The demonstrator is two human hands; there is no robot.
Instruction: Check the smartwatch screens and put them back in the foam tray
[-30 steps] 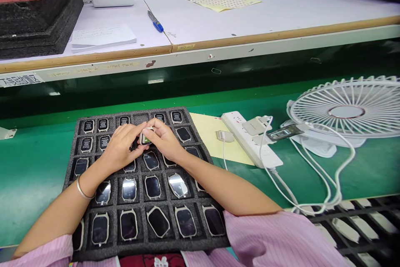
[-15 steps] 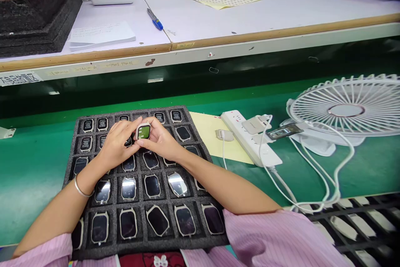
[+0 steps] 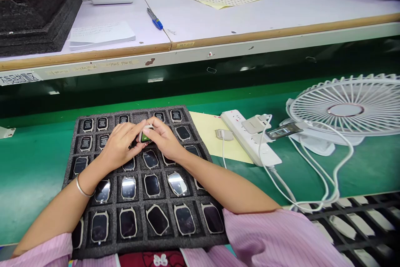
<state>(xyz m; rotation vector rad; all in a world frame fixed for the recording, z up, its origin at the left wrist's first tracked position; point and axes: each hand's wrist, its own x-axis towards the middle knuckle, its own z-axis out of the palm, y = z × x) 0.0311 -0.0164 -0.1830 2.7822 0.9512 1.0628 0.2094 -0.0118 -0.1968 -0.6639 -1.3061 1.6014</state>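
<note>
A black foam tray (image 3: 73,150) with rows of pockets lies on the green bench, and several smartwatch bodies sit in the pockets. Both my hands meet over the tray's upper middle. My left hand (image 3: 120,146) and my right hand (image 3: 164,138) pinch one watch body (image 3: 145,133) between their fingertips; its lit green screen shows partly between the fingers. The watch is held low, just above the pockets. A silver bangle is on my left wrist.
A yellow sheet (image 3: 215,135), a white power strip (image 3: 250,138) with plugs and cables, and a white fan (image 3: 345,111) lie right of the tray. Another dark tray (image 3: 359,225) sits at the bottom right. A raised white shelf (image 3: 218,21) holds a pen, papers and foam.
Half a second ago the watch was tipped up with its green screen facing me. Now both hands have lowered it toward the tray and the fingers cover more of it.
</note>
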